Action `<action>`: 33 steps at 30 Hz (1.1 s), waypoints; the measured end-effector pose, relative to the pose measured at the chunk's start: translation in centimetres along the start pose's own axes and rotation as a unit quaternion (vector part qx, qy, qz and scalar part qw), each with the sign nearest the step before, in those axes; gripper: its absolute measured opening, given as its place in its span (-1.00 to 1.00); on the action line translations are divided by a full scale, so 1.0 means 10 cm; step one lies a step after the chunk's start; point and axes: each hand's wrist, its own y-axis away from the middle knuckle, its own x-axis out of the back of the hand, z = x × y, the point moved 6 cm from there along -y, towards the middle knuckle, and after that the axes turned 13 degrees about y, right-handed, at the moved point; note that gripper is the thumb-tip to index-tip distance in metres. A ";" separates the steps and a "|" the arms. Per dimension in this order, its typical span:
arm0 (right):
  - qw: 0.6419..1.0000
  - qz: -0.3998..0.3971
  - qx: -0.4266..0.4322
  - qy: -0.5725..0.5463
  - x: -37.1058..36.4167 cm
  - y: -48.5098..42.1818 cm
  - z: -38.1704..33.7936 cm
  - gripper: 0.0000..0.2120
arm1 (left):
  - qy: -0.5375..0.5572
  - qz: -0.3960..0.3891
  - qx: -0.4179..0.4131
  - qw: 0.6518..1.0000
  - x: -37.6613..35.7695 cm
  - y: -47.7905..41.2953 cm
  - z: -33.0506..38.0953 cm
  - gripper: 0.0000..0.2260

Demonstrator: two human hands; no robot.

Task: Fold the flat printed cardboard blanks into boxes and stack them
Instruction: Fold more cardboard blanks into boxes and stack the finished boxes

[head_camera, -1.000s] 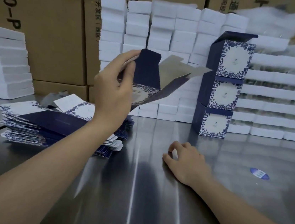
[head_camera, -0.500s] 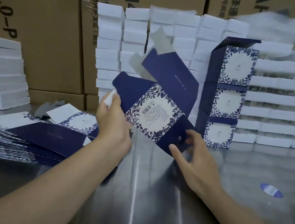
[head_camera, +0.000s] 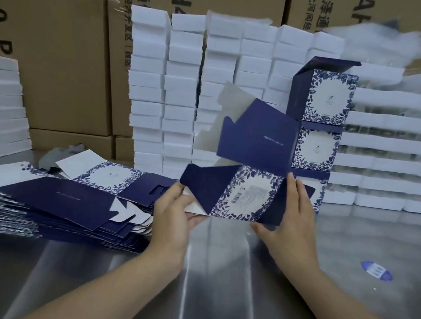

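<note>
Half a second ago the blank was tipped up on one corner and the right hand was just reaching it. Now the blank (head_camera: pixel 249 190) sits lower and flatter, held just above the shiny metal table (head_camera: pixel 216 279) with both hands on it.

From the head camera, the left hand (head_camera: pixel 173 218) pinches the blank's left end, thumb on top and fingers under a white flap. The right hand (head_camera: pixel 289 222) holds the right end, fingers on the blue side panel and thumb under the bottom edge. I think a hand is on each end so the flat card can be pushed open into a box shape. One big blue panel already stands up behind.

The pile of flat blanks (head_camera: pixel 53 201) lies close by the left hand, easy to reach. Three finished boxes (head_camera: pixel 320 119) are stacked behind, out of the way, in front of white foam blocks (head_camera: pixel 181 89).
</note>
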 end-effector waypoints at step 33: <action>0.980 0.009 -0.060 -0.187 0.05 0.04 0.14 -0.43 | -0.031 -0.099 0.162 0.981 0.06 -0.02 -0.41 -0.66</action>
